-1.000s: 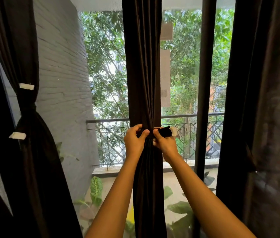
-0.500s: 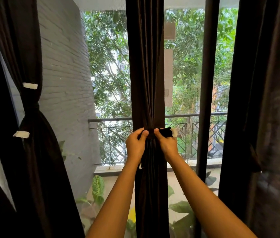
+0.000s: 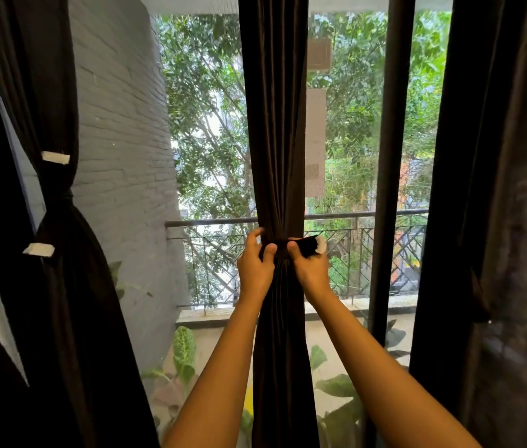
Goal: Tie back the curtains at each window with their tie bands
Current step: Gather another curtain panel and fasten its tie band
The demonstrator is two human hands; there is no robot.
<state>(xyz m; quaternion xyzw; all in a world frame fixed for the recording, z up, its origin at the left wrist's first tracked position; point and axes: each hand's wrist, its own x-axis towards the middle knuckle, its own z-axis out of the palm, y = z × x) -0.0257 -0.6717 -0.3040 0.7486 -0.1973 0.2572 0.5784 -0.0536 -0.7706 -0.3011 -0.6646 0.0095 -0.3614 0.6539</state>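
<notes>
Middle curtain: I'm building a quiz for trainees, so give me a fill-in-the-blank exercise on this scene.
1. The left hand and right hand pinch a dark ____ around the middle curtain.
2. Its white-tipped end sticks out beside the ____ hand.
3. The left curtain beside the brick wall carries two ____ tabs.
Missing words: tie band; right; white.

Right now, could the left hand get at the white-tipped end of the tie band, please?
Probably yes: the left hand grips the gathered curtain right beside the tie band end, only the narrow bunch between them. The right hand pinches that end, leaving little free.
</notes>
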